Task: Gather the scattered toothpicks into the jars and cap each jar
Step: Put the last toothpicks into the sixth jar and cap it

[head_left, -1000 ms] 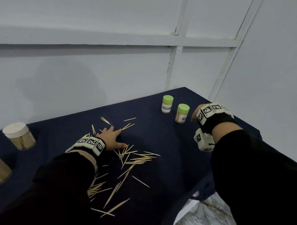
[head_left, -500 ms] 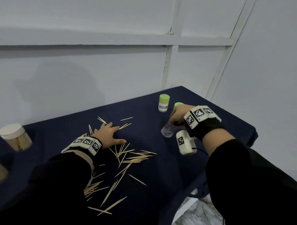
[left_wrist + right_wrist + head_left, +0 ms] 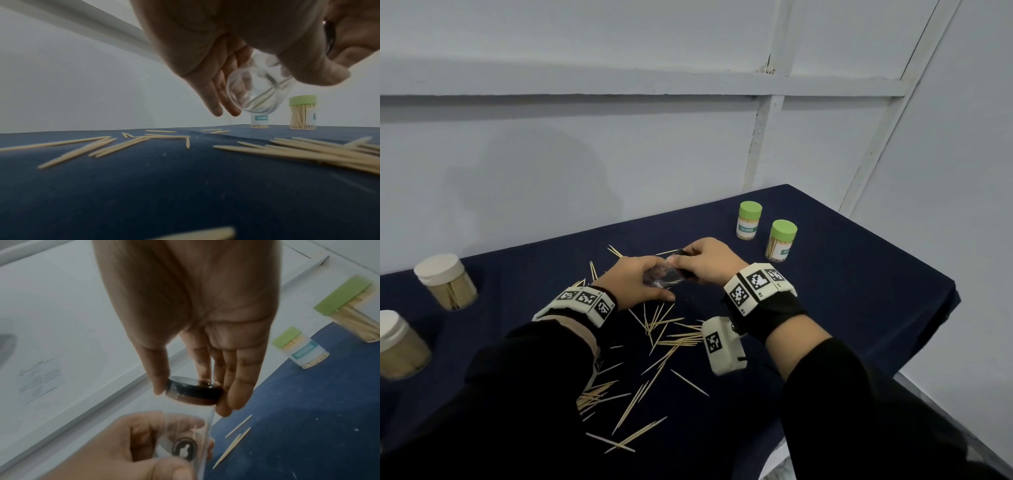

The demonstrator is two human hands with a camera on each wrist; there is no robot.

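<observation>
Scattered toothpicks (image 3: 661, 339) on dark blue cloth (image 3: 842, 308) beneath and nearer than both hands. Above them, left hand (image 3: 635, 282) wrapped around clear jar (image 3: 257, 91), held tilted; right hand (image 3: 707, 262) pinching its black cap (image 3: 193, 391). Beyond right hand, two green-capped jars (image 3: 749, 221) standing full.
</observation>
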